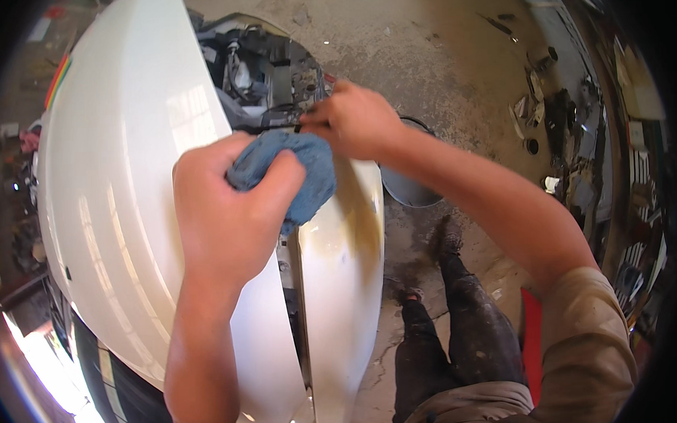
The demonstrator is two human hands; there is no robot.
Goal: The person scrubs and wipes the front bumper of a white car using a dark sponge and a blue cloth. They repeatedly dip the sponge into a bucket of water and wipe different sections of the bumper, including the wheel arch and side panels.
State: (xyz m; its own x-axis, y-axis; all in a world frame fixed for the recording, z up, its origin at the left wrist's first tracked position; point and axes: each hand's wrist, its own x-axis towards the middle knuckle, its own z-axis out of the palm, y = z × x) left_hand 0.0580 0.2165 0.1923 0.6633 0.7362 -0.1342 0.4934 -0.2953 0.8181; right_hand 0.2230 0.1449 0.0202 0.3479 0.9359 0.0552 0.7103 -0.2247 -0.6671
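My left hand grips a blue cloth, its thumb pressed into the folds. The cloth is over the gap between the white car hood and the white fender. Just beyond it, my right hand is above the fender's front end, fingers bent toward the open headlight area; whether it holds something small and dark cannot be told. On the fender, a yellowish-brown patch shows through the white paint. Part of the fender is hidden by the cloth and my hands.
Exposed car front parts lie ahead. A bucket stands on the concrete floor beside the fender, near my feet. Scattered parts and debris lie along the right side. A red strip shows beside my leg.
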